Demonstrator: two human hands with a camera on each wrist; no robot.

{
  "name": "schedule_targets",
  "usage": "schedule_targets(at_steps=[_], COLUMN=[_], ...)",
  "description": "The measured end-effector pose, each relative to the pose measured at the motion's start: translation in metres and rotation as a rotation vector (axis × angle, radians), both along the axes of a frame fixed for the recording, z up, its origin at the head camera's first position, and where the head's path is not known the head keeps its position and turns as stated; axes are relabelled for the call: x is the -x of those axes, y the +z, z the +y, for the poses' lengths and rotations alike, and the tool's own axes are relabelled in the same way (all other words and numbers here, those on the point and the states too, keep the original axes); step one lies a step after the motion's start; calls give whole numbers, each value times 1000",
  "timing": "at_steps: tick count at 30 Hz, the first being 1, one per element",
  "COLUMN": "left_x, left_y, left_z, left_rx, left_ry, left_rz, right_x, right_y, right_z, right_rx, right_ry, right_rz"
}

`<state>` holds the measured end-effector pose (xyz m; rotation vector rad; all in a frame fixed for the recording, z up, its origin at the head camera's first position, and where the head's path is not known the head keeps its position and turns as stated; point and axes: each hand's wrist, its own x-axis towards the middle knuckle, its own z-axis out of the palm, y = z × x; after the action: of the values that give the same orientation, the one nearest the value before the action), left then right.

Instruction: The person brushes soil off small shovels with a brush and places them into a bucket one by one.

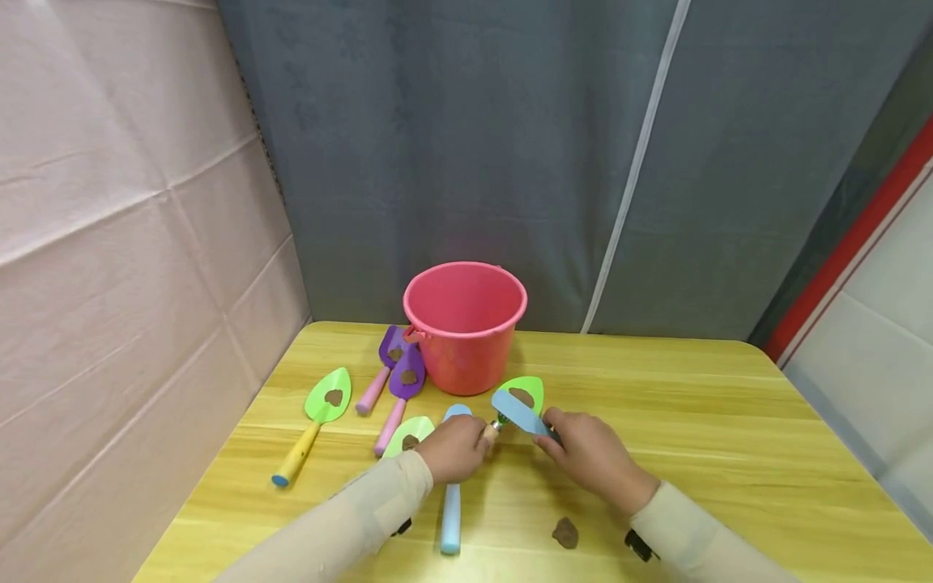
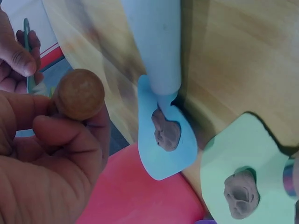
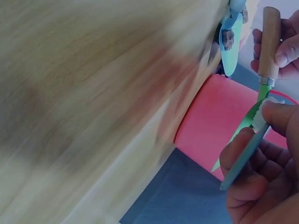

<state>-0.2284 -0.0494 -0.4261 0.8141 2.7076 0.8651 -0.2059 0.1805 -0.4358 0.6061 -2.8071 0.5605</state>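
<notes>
My left hand (image 1: 453, 449) grips the wooden handle (image 3: 269, 44) of a small green trowel (image 1: 535, 390). A lump of brown clay (image 1: 521, 397) lies on its blade. Between thumb and fingers, my right hand (image 1: 589, 455) pinches a flat light blue brush (image 1: 516, 410). White bristles (image 3: 259, 119) show on the brush in the right wrist view, close against the green blade; whether they touch cannot be told. Below my left hand lies a light blue trowel (image 2: 147, 154) with clay on it, partly covered in the head view. A loose clay lump (image 1: 564, 533) sits nearer me.
A pink bucket (image 1: 470, 356) stands at the back of the wooden table (image 1: 714, 453). Left of it lie two purple trowels (image 1: 397, 385) with pink handles. A green trowel (image 1: 299, 449) with a yellow handle is farther left, a pale green one (image 1: 415, 427) beside my left hand.
</notes>
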Motion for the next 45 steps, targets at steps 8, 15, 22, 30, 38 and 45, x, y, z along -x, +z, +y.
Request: schedule_targets(at_steps=[8,15,22,30,38,45], left_x=[3,3,3,3,2,1], left_y=[0,-1,-2,-2,0,0], left_z=[0,0,-1,-2,-3,-4], left_rx=[32,49,63,81,67,64], left_ry=[0,-4,3,-15,-25,-11], left_rz=[11,11,5,9,15,-3], right_x=[2,1,1,2,2,3], right_y=[-2,-4,-5,-7,-8,-9], right_z=[1,2,4,7,6,7], right_rx=[5,1,-16,-10,-8,-2], right_ry=[-2,14,14,31,-3,-15], right_rz=[-29,-12,-28,10,-29,-30])
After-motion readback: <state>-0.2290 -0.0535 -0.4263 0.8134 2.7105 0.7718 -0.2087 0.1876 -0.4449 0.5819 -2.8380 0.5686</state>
